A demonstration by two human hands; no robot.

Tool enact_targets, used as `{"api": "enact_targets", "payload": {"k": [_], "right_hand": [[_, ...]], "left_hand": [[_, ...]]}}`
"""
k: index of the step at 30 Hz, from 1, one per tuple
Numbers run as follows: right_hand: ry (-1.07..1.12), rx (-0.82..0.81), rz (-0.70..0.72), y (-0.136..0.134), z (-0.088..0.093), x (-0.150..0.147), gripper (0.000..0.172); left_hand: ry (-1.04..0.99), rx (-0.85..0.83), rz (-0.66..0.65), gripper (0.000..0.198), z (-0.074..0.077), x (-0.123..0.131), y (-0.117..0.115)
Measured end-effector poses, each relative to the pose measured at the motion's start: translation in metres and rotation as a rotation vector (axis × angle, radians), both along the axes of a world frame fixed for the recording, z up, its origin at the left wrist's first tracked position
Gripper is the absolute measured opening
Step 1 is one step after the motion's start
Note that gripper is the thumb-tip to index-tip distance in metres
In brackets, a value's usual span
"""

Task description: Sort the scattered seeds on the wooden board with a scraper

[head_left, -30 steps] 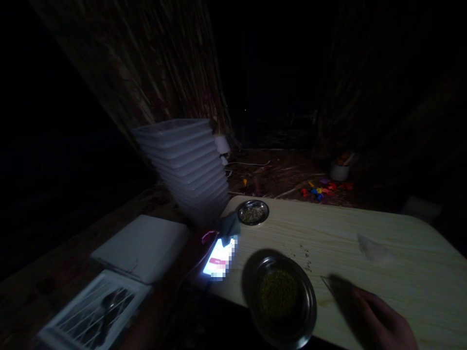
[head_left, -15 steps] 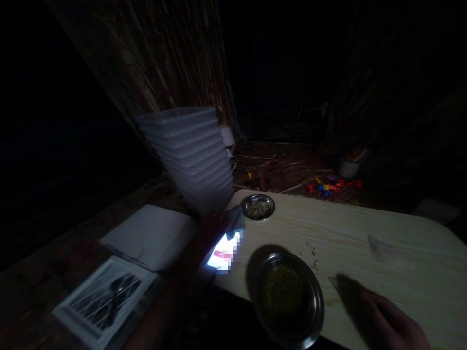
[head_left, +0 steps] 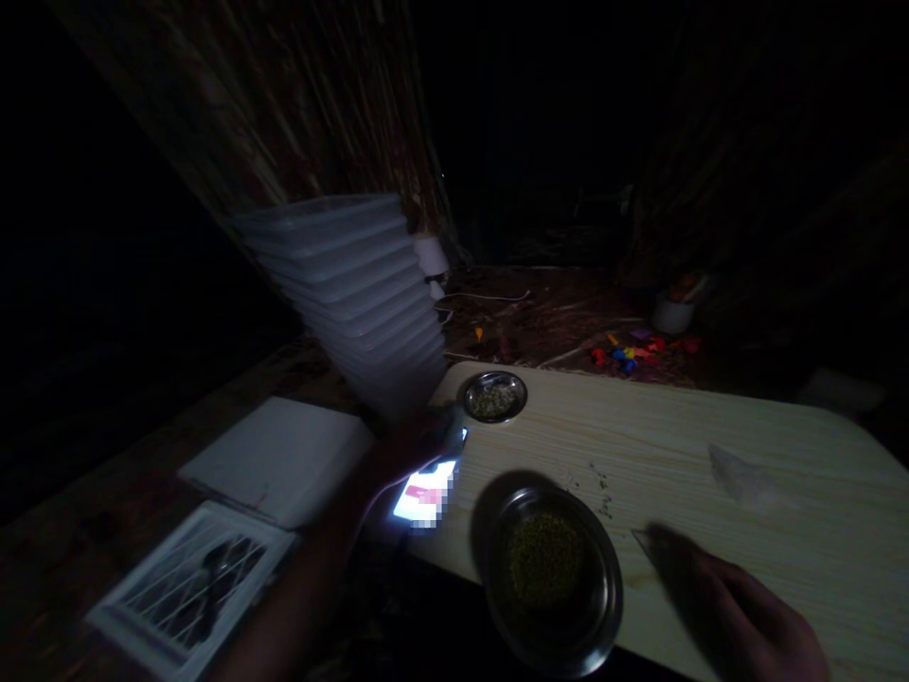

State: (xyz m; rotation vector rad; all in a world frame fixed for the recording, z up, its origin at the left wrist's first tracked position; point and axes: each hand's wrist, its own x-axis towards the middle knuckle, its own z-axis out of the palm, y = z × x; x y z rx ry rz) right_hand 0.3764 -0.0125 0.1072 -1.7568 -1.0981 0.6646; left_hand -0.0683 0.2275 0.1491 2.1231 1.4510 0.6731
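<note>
My left hand (head_left: pixel 433 434), dark and blurred, reaches over the far end of a lit phone (head_left: pixel 426 493) at the table's left edge; its fingers are hard to make out. A small steel plate (head_left: pixel 495 396) with pale bits lies just beyond it. My right hand (head_left: pixel 745 601) is closed at the lower right, pinching a thin pointed thing (head_left: pixel 643 542) whose nature I cannot tell. Between the hands, a larger steel bowl (head_left: pixel 554 578) holds small green grains. Scattered dark specks (head_left: pixel 602 488) lie beyond that bowl.
The wooden table (head_left: pixel 710 426) bears a pale mark (head_left: pixel 742 474) at right. Stacked clear tubs (head_left: pixel 355 294), a white box (head_left: pixel 280 455) and a white rack (head_left: pixel 199 587) stand at left. Colourful small objects (head_left: pixel 632 352) and a pot (head_left: pixel 672 313) are on the ground behind.
The view has shifted slightly, so most things sit a little further left and up. My left hand has moved slightly over the phone's far end. My right hand keeps nearly the same pose.
</note>
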Motion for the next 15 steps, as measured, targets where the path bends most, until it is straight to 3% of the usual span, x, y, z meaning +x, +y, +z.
{"api": "enact_targets", "payload": {"k": [3,6,10,12,15], "right_hand": [[-0.006,-0.02,-0.018,-0.001,-0.008,0.002,0.048],[0.004,-0.039,0.002,-0.002,-0.013,0.003,0.047],[0.007,-0.039,-0.012,-0.003,-0.014,0.003,0.047],[0.006,-0.034,-0.012,-0.003,-0.011,0.003,0.047],[0.002,-0.026,-0.01,-0.002,-0.007,0.001,0.046]], "left_hand": [[-0.125,0.04,0.151,0.051,0.021,-0.001,-0.019],[-0.185,-0.038,0.259,0.05,0.027,-0.002,-0.054],[-0.126,-0.152,0.196,0.051,0.012,-0.007,-0.093],[-0.069,-0.088,0.218,0.048,0.003,-0.009,-0.094],[0.021,0.067,0.245,0.039,-0.01,-0.009,-0.075]]}}
